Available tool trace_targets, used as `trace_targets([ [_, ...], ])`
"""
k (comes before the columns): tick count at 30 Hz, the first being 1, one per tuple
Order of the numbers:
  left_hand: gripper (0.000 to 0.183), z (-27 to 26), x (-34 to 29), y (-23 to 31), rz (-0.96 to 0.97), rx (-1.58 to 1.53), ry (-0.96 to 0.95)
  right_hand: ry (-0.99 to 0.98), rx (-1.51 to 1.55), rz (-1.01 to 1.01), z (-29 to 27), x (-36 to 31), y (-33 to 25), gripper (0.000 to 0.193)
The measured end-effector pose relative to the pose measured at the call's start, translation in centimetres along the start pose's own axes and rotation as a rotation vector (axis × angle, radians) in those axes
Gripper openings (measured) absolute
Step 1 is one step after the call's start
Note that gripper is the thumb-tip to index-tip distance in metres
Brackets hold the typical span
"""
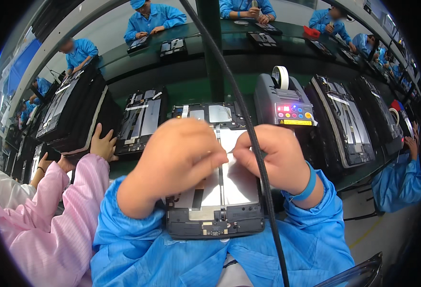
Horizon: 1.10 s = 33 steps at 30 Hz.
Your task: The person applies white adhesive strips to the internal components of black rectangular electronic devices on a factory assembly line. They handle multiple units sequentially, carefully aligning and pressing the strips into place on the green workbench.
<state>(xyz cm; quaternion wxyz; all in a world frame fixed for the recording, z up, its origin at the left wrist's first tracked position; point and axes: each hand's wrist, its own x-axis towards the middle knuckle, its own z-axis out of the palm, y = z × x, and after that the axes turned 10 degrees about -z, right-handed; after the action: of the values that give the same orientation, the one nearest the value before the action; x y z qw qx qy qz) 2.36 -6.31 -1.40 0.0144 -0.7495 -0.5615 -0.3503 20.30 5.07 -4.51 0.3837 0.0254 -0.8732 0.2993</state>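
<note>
black device [241, 189] partly hidden by left hand [179, 153], right hand [282, 153]; fingers [213, 161] pinched, contents unclear

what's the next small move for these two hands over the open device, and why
Probably ease the left hand and right hand down together toward the open device: their fingers are bunched close together over its middle, and its inner face lies upward. Whether they pinch anything is unclear.
</note>
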Motion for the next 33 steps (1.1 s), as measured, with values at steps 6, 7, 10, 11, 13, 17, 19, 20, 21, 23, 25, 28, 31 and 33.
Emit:
trace_targets([
  [6,0.039,2.9,4.4,-2.5,-0.304,0.055,-0.129,0.408,0.207,0.367,-1.6,-0.3,4.4,0.011],
  [7,0.041,3.4,4.8,-3.1,-0.235,0.104,-0.178,0.489,0.323,0.380,-1.4,-0.6,5.5,0.012],
  [10,0.039,4.4,5.0,-3.7,-0.104,0.191,-0.297,0.459,0.402,0.387,-0.7,-0.8,6.6,0.012],
  [11,0.038,4.1,5.2,-3.5,-0.151,0.149,-0.348,0.428,0.414,0.402,-0.8,-0.8,6.7,0.013],
  [13,0.038,3.5,5.1,-3.7,-0.172,0.184,-0.340,0.422,0.413,0.418,-1.1,-0.7,7.1,0.013],
  [17,0.038,4.5,5.5,-4.9,-0.182,0.102,-0.256,0.406,0.437,0.471,-1.3,0.3,7.4,0.011],
  [19,0.038,5.4,5.5,-5.2,-0.134,0.114,-0.303,0.386,0.482,0.465,-0.9,0.6,7.8,0.010],
  [20,0.038,5.6,5.6,-5.1,-0.109,0.118,-0.325,0.375,0.503,0.462,-0.8,0.6,8.0,0.010],
  [21,0.036,5.3,5.7,-4.8,-0.122,0.086,-0.378,0.368,0.511,0.459,-0.6,0.6,8.1,0.010],
  [23,0.035,4.6,5.8,-4.6,-0.101,0.068,-0.386,0.371,0.521,0.458,-0.6,0.2,8.4,0.010],
  [25,0.033,4.0,5.4,-5.0,-0.107,0.051,-0.376,0.348,0.461,0.494,-0.9,0.4,8.4,0.013],
  [28,0.032,3.4,4.4,-5.6,-0.160,0.028,-0.336,0.260,0.308,0.522,-0.6,1.0,8.8,0.022],
  [31,0.026,3.3,3.8,-5.9,-0.209,0.040,-0.311,0.123,0.117,0.444,0.2,1.7,10.5,0.034],
  [33,0.026,3.2,3.8,-5.9,-0.209,0.055,-0.315,-0.021,0.155,0.505,0.0,2.2,11.1,0.045],
])
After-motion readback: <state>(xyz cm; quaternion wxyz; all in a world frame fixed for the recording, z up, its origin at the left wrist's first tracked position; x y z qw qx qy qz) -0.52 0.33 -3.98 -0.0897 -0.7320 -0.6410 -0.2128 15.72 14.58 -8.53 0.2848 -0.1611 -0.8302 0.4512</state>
